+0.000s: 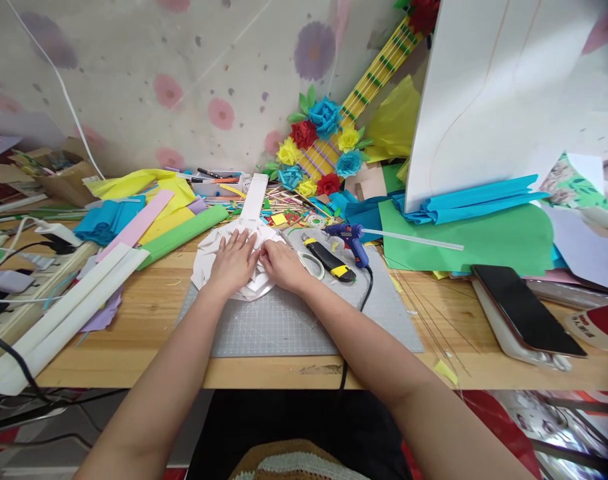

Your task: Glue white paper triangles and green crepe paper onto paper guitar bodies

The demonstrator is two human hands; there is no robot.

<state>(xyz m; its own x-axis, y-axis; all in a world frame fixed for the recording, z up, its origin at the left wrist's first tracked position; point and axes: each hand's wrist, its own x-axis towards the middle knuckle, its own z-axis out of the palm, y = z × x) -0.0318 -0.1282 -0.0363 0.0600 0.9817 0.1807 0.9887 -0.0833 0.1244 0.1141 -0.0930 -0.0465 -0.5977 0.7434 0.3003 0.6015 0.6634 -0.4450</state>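
Note:
A round white paper piece with folded, overlapping strips (204,257) lies on the grey cutting mat (284,333), with a flat white neck (255,197) pointing to the back. My left hand (235,260) rests flat on its middle, fingers stretched out. At its right side my right hand (281,263) has its fingers curled together against the white paper; whatever they pinch is hidden. Just right of that hand are a roll of tape (314,265), a black-and-yellow utility knife (329,259) and a blue hot glue gun (349,241) with a glue stick in its back.
A paper-flower guitar (329,150) leans on the wall, beside a tall white board (484,100). Green paper (464,243) and a phone (527,310) lie right. At left are rolled coloured papers (184,233) and a power strip (34,293). The glue gun's cord (368,290) crosses the mat.

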